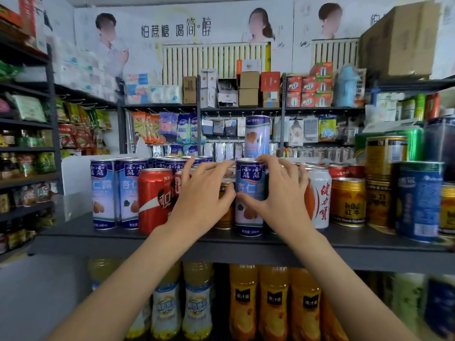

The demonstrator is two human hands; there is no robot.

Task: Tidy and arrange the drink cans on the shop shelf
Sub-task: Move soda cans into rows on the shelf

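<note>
A blue and white almond drink can (pixel 249 193) stands upright at the front of the dark shelf (pixel 172 239). My right hand (pixel 283 193) wraps its right side, fingers on the rim and thumb low on the label. My left hand (pixel 204 193) rests against its left side with fingers spread, in front of a red cola can (pixel 154 198) and a gold can (pixel 225 217) that it partly hides. A second almond can (pixel 257 136) stands on top of the cans behind. Two more almond cans (pixel 115 193) stand at the left.
To the right stand a white can with red writing (pixel 320 198), gold energy drink cans (pixel 348 201), stacked gold cans (pixel 385 156) and a tall blue can (pixel 418 200). Bottled juices (pixel 246 301) fill the shelf below. Snack racks rise at the left, hanging goods behind.
</note>
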